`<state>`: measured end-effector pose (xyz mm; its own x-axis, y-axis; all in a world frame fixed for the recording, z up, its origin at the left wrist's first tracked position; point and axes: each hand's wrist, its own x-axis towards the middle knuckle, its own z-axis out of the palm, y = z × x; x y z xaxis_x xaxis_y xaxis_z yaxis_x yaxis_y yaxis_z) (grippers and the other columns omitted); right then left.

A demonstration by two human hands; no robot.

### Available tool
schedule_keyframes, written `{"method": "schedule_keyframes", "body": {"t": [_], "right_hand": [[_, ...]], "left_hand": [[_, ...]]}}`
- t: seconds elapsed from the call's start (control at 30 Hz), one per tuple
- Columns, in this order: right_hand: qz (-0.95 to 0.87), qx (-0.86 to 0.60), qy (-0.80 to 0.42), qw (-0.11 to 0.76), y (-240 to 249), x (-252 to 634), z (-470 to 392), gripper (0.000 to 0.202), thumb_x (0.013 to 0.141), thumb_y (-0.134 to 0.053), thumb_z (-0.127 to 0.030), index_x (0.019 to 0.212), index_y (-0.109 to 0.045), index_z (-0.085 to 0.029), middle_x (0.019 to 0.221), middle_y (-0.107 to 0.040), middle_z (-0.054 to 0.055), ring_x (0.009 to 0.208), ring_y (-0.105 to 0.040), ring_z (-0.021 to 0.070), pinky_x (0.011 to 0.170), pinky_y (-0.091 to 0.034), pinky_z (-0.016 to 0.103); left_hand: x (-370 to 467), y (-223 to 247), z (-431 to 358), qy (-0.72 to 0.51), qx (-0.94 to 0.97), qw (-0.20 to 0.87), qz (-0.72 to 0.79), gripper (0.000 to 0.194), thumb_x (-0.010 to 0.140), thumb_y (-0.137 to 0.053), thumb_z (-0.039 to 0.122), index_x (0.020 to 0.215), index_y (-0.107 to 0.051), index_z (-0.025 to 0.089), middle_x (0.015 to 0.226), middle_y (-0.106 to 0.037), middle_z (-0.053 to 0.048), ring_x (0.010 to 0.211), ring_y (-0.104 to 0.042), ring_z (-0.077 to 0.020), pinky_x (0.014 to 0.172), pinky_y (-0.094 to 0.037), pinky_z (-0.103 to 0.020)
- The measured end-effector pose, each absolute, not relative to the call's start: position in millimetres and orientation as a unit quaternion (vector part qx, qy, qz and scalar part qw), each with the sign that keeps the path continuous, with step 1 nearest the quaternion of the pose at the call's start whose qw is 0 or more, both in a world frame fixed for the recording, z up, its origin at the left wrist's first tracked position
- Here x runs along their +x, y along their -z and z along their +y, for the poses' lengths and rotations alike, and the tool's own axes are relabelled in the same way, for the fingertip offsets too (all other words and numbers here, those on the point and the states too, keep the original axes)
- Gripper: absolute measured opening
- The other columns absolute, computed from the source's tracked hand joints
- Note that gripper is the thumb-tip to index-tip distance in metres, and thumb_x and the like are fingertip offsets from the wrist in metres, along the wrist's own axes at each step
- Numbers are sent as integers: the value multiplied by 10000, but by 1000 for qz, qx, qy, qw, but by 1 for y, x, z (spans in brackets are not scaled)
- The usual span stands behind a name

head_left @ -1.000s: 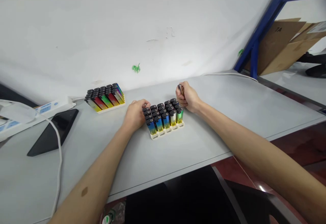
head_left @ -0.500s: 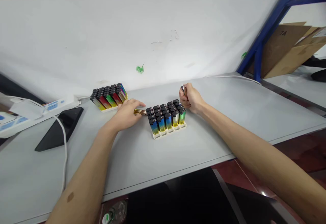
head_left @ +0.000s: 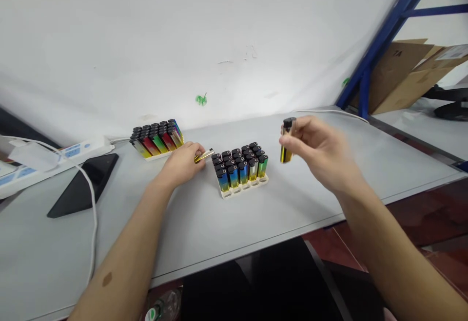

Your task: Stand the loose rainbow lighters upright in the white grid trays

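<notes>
My right hand (head_left: 318, 150) pinches a gold lighter (head_left: 286, 151) with a black top, upright above the table. Slightly blurred, this hand is right of a white tray (head_left: 244, 190) holding rows of black-topped lighters (head_left: 243, 172); the front ones are blue, silver and green, and several slots along the front edge hold nothing. My left hand (head_left: 185, 161), low over the table left of this tray, has its fingers closed round another gold lighter (head_left: 204, 155) that points toward the tray. Behind it stands a second group of lighters (head_left: 157, 141), red, green and silver, in a white tray.
At the left lie a black phone or tablet (head_left: 83, 184), a white power strip (head_left: 75, 151) and a white cable (head_left: 94, 209). The wall (head_left: 234, 43) borders the table's back. Right are a blue metal frame (head_left: 363, 89) and cardboard boxes (head_left: 405, 75).
My right hand has moved right and toward me, turning its lighter upright into plain view. The lighter in my left hand has tilted, its far end now higher and clear of the tray.
</notes>
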<state>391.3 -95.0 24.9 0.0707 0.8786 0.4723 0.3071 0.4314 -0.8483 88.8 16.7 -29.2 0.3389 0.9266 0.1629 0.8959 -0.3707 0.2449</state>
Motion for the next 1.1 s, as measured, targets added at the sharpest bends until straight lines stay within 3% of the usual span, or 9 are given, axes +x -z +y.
{"method": "schedule_keyframes", "body": {"t": [0.1, 0.27, 0.43, 0.63, 0.8, 0.9, 1.0, 1.1], "right_hand": [[-668, -447, -314, 506, -21, 365, -120, 245, 805, -808, -418, 924, -644, -280, 829, -718, 20, 734, -701, 208, 711, -601, 380], [-749, -445, -247, 424, 10, 323, -120, 203, 828, -811, -285, 967, -662, -286, 928, -750, 12, 776, -732, 197, 734, -604, 358], [-762, -475, -194, 395, 27, 315, -111, 228, 840, -791, -212, 1006, -644, -264, 950, -759, 31, 806, -745, 213, 725, -592, 365], [-755, -477, -188, 408, 28, 313, -112, 290, 845, -781, -223, 1062, -602, -296, 907, -765, 14, 831, -752, 228, 742, -585, 378], [-772, -490, -172, 368, 28, 308, -113, 312, 865, -761, -219, 1108, -583, -301, 903, -780, 3, 822, -756, 225, 699, -557, 341], [-801, -500, -90, 318, 27, 308, -116, 214, 935, -688, -326, 1139, -633, -292, 944, -788, 37, 751, -741, 228, 606, -494, 318], [-808, -507, -17, 300, 21, 309, -119, 267, 1002, -557, -446, 1174, -674, -279, 943, -789, 63, 665, -703, 212, 554, -431, 313], [-787, -513, 2, 342, 9, 314, -115, 286, 1029, -476, -407, 1151, -692, -265, 898, -782, 56, 660, -677, 196, 565, -415, 308]], "left_hand": [[92, 29, 15, -155, 809, 59, 563, 184, 797, -624, 282, 966, -582, 222, 1029, -669, -79, 903, -640, -245, 758, -469, -347], [97, 26, 8, -164, 790, 101, 582, 193, 780, -608, 227, 913, -468, 239, 855, -650, -24, 759, -612, -212, 656, -409, -312], [100, 26, 4, -159, 799, 115, 569, 180, 793, -595, 238, 897, -449, 245, 785, -616, -9, 691, -571, -205, 611, -370, -306], [102, 23, 3, -149, 791, 130, 579, 183, 824, -596, 265, 953, -468, 247, 788, -642, -13, 647, -571, -204, 586, -361, -304], [104, 19, -1, -149, 795, 125, 575, 157, 845, -588, 266, 959, -484, 246, 801, -654, -17, 645, -578, -202, 592, -365, -304], [104, 18, -2, -151, 797, 127, 571, 152, 844, -588, 256, 966, -498, 247, 805, -662, -19, 661, -591, -208, 592, -366, -302], [103, 19, -1, -151, 795, 131, 573, 146, 847, -591, 257, 967, -508, 248, 808, -676, -25, 678, -608, -215, 591, -368, -301], [102, 22, 1, -159, 797, 132, 567, 148, 854, -595, 255, 976, -510, 247, 825, -695, -30, 706, -625, -221, 609, -387, -306]]}}
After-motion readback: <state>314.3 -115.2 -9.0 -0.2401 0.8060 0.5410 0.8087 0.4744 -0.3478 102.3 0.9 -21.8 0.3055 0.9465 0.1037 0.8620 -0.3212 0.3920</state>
